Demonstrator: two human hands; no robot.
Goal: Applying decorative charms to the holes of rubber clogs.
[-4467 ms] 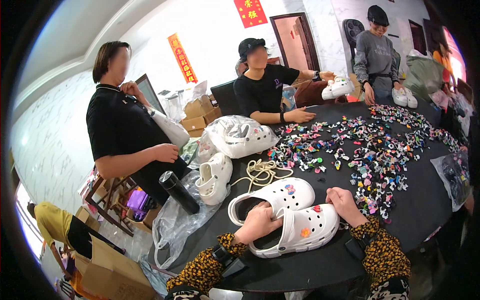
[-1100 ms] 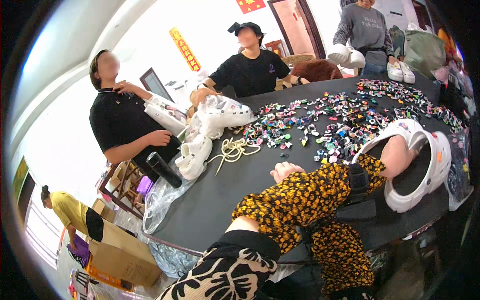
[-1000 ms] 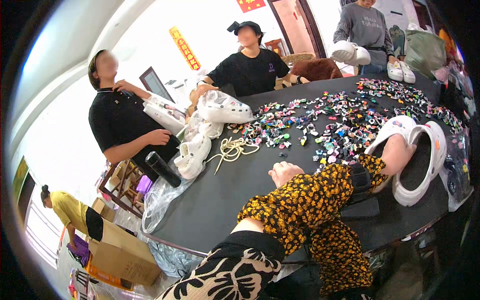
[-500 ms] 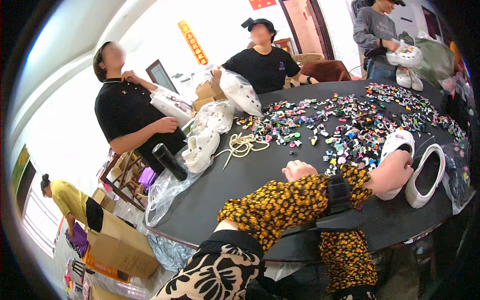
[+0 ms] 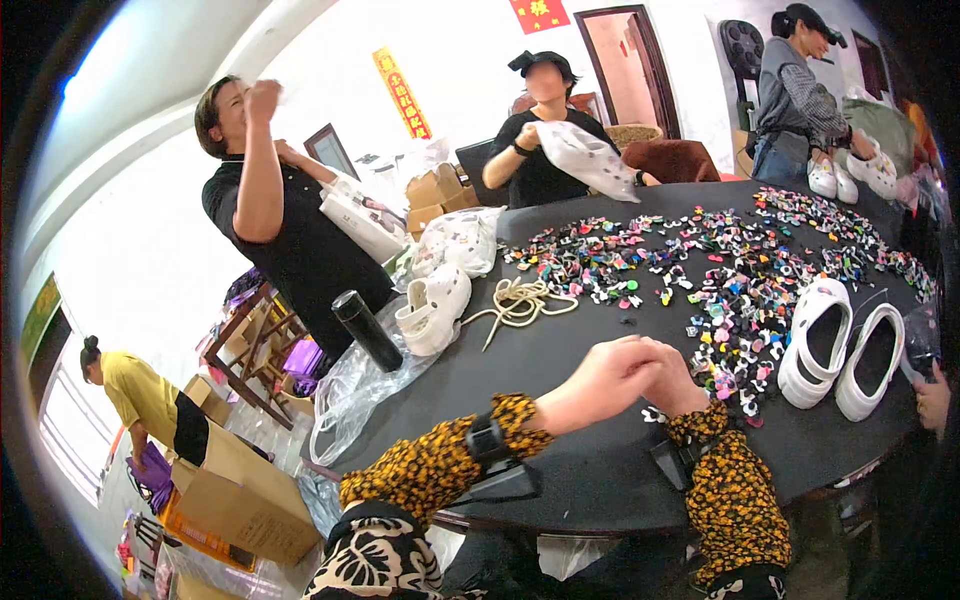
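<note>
Both white clogs [image 5: 840,345] had left the right hand [image 5: 672,375] and lay side by side on the tabletop [image 5: 560,360], right of the hands. Left hand [image 5: 612,372] and right hand met, fingers curled together; what they pinched could not be told. Small charms [image 5: 740,350] lay just beyond, so a careful fingertip pick seemed wise.

Left hand [image 5: 608,375] covers right hand [image 5: 672,378]; anything pinched between, perhaps, hidden.
</note>
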